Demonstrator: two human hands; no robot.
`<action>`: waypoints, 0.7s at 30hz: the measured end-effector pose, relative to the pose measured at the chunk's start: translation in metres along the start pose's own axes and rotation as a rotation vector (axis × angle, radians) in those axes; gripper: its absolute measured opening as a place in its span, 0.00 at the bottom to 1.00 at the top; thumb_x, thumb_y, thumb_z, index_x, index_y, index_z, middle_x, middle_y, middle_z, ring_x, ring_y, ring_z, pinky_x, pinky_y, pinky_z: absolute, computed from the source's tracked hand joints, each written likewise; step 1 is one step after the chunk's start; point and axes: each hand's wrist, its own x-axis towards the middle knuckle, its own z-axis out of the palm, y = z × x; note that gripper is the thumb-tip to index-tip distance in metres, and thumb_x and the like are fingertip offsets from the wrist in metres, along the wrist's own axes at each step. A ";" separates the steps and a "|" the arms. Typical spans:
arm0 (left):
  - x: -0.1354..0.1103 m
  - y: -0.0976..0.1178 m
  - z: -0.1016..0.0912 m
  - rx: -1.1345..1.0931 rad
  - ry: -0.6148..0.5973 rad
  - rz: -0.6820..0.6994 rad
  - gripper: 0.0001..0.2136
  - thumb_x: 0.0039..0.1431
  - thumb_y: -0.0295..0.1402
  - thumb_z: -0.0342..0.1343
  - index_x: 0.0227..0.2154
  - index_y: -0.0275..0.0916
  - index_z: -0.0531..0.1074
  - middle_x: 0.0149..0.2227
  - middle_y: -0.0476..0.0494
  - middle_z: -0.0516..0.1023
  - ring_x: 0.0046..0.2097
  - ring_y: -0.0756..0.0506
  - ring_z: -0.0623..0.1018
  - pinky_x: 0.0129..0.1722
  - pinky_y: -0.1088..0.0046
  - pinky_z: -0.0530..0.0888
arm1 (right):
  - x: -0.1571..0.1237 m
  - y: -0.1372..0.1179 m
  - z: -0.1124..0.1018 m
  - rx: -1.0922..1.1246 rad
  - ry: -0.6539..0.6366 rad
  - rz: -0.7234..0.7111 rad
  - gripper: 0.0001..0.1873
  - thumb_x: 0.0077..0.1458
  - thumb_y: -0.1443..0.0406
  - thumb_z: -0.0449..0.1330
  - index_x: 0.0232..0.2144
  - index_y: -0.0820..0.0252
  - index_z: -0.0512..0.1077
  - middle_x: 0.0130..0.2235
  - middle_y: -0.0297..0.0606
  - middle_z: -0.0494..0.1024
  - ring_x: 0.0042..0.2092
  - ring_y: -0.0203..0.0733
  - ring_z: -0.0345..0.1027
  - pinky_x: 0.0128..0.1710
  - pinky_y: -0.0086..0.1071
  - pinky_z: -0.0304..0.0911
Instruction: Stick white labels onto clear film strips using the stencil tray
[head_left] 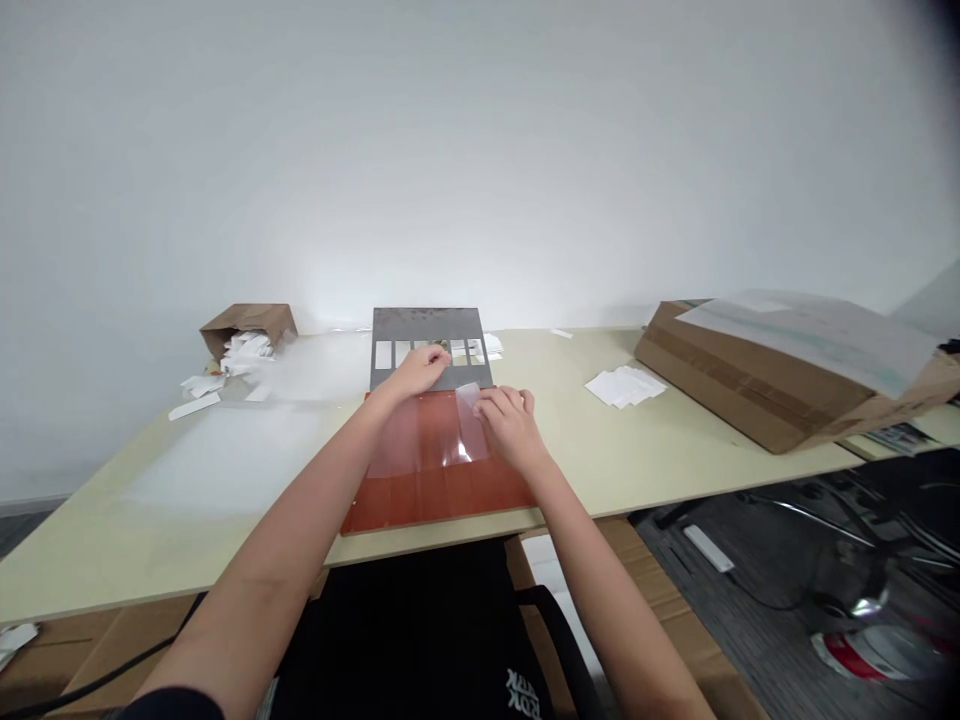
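In the head view my right hand (pixel 511 422) has its fingers pinched at the edge of a small clear plastic piece (pixel 468 402), over the right side of the red-brown board (pixel 420 508). My left hand (pixel 421 370) is closed above the lower part of a grey board with rectangular windows (pixel 427 322); whatever its fingers hold, if anything, is hidden. White pieces show in some of the windows. A clear glossy sheet (pixel 427 450) covers part of the red-brown board, which touches the grey board's near edge.
On the left lie hazy translucent sheets (pixel 225 455) and a small open carton (pixel 281 320) spilling white slips (pixel 247 350). White cards (pixel 625 386) lie right of the boards. A large cardboard box (pixel 742 385) stands at the right, with a pale sheet (pixel 817 335) on top.
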 end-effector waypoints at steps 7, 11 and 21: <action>0.050 0.018 0.005 0.081 0.137 0.019 0.13 0.65 0.38 0.45 0.27 0.37 0.65 0.26 0.48 0.70 0.29 0.48 0.68 0.33 0.72 0.62 | -0.035 -0.003 -0.013 -0.194 -0.163 0.042 0.10 0.61 0.76 0.52 0.36 0.62 0.72 0.41 0.44 0.75 0.45 0.47 0.62 0.54 0.53 0.47; 0.070 0.021 0.006 0.140 0.178 0.047 0.12 0.66 0.37 0.44 0.29 0.38 0.66 0.28 0.46 0.71 0.32 0.46 0.69 0.35 0.71 0.62 | -0.052 -0.013 -0.020 -0.270 -0.228 0.076 0.14 0.54 0.79 0.52 0.34 0.63 0.74 0.37 0.47 0.73 0.41 0.49 0.61 0.51 0.56 0.52; 0.089 0.013 0.012 0.251 0.239 0.009 0.12 0.68 0.36 0.42 0.33 0.38 0.66 0.34 0.40 0.73 0.37 0.43 0.71 0.38 0.69 0.63 | -0.070 -0.041 -0.040 -0.322 -0.337 0.093 0.15 0.47 0.80 0.54 0.30 0.61 0.76 0.32 0.48 0.69 0.37 0.49 0.61 0.47 0.56 0.58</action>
